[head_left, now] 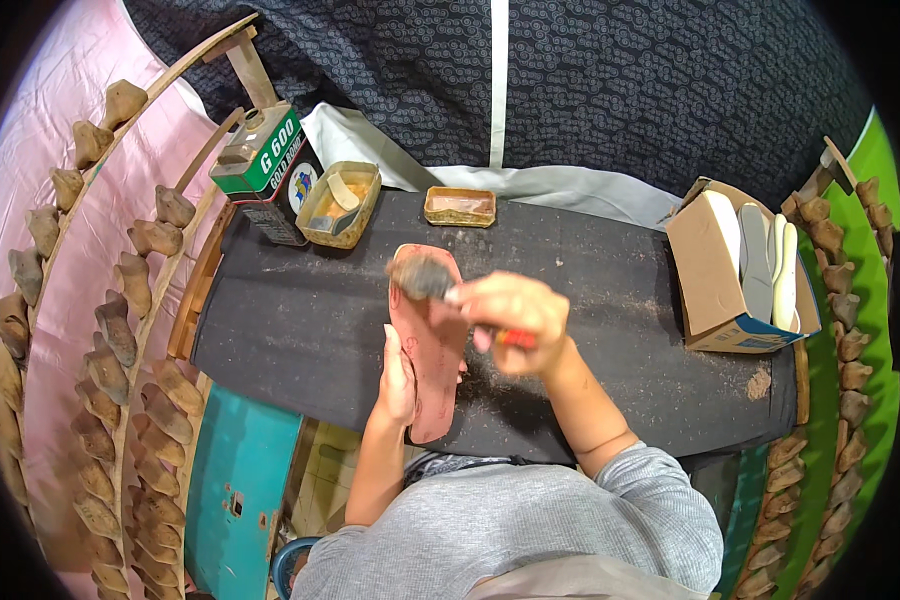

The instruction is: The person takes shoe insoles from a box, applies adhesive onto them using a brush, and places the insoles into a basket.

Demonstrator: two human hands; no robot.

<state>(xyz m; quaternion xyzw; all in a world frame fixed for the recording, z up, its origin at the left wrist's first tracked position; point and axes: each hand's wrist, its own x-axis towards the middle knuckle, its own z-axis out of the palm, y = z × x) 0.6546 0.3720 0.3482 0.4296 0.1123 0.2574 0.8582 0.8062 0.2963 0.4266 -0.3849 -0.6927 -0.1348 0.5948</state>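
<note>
A long reddish-brown shoe sole piece [432, 345] lies flat on the dark worktable [300, 330], near its front edge. My left hand [400, 378] steadies the sole's left side with fingers flat against it. My right hand [515, 315] grips a brush with a red handle; the brush head [422, 277] is blurred and rests over the sole's upper end.
A green and black glue can [268, 170], an open tin of yellowish glue [338, 204] and a small rectangular tin [460, 206] stand at the table's back. A cardboard box of white insoles [745, 265] sits at the right. Racks of wooden shoe lasts [100, 330] flank both sides.
</note>
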